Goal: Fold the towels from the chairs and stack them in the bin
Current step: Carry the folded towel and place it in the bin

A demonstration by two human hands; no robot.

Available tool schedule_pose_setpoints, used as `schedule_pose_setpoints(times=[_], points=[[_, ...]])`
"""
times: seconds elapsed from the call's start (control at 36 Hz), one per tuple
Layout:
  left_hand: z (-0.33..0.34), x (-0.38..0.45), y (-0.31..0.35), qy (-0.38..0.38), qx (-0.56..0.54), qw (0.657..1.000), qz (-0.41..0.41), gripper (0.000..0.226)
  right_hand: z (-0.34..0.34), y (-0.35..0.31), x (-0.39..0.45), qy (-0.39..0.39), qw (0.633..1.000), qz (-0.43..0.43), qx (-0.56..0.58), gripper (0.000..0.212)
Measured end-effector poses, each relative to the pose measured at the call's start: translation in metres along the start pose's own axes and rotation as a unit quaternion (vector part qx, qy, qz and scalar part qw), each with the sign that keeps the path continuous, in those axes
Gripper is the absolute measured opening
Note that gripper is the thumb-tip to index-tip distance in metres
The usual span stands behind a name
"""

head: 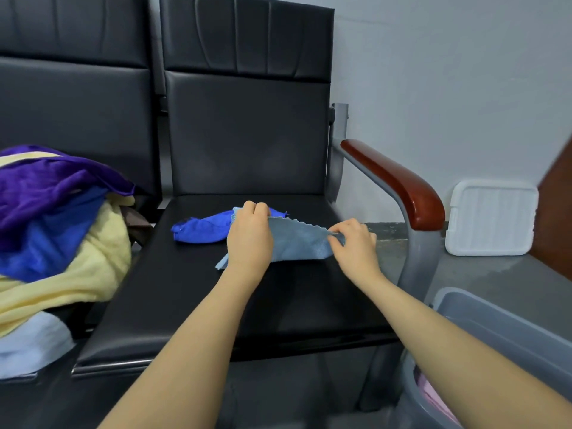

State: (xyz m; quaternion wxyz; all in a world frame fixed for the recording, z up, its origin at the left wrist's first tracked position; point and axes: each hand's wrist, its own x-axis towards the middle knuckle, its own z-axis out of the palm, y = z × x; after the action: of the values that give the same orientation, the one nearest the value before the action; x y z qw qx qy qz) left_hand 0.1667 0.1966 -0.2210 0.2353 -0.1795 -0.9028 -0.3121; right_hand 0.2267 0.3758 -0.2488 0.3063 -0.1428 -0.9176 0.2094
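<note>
A light blue towel [297, 243] lies on the black chair seat [192, 292], its far edge lifted. My left hand [249, 235] grips that edge at the left corner. My right hand [353, 243] pinches the same edge at the right corner. Behind my left hand a bright blue towel [201, 227] lies crumpled on the seat. On the chair to the left sits a pile of towels [55, 230]: purple, blue, pale yellow and light blue. At the lower right stands the grey bin [507, 332], with a pink towel [433, 394] inside.
The chair has a brown wooden armrest [399, 181] on a grey metal frame at its right side, between the seat and the bin. A white plastic lid [492, 218] leans against the wall on the grey floor behind.
</note>
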Motion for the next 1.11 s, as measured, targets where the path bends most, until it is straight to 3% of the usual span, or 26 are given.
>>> schedule_pose_setpoints(times=[0.11, 0.22, 0.31, 0.39, 0.56, 0.97, 1.11], points=[[-0.004, 0.000, -0.007, 0.025, -0.001, 1.000, 0.004, 0.031, -0.009, -0.003, 0.005, 0.011, 1.000, 0.018, 0.007, 0.007], [-0.014, 0.002, -0.010, 0.052, -0.001, 0.999, -0.006, 0.028, -0.017, -0.017, 0.008, 0.050, 0.983, 0.091, 0.149, 0.006], [-0.022, 0.001, -0.007, 0.030, -0.022, 0.998, -0.046, 0.025, -0.025, -0.030, 0.011, 0.072, 0.964, 0.133, 0.220, 0.004], [-0.027, 0.000, -0.003, 0.005, -0.063, 0.995, -0.083, 0.023, -0.029, -0.035, 0.017, 0.089, 0.965, 0.129, 0.211, 0.005], [-0.024, 0.003, 0.003, -0.007, -0.137, 0.987, -0.083, 0.024, -0.028, -0.039, 0.027, 0.074, 0.945, 0.182, 0.262, 0.007], [-0.028, 0.048, 0.014, 0.036, -0.211, 0.977, 0.013, 0.014, -0.055, -0.047, 0.060, 0.137, 0.936, 0.066, 0.317, 0.010], [-0.020, 0.033, 0.008, 0.060, -0.109, 0.992, 0.009, 0.017, -0.055, -0.041, 0.043, 0.135, 0.934, 0.075, 0.322, 0.005]])
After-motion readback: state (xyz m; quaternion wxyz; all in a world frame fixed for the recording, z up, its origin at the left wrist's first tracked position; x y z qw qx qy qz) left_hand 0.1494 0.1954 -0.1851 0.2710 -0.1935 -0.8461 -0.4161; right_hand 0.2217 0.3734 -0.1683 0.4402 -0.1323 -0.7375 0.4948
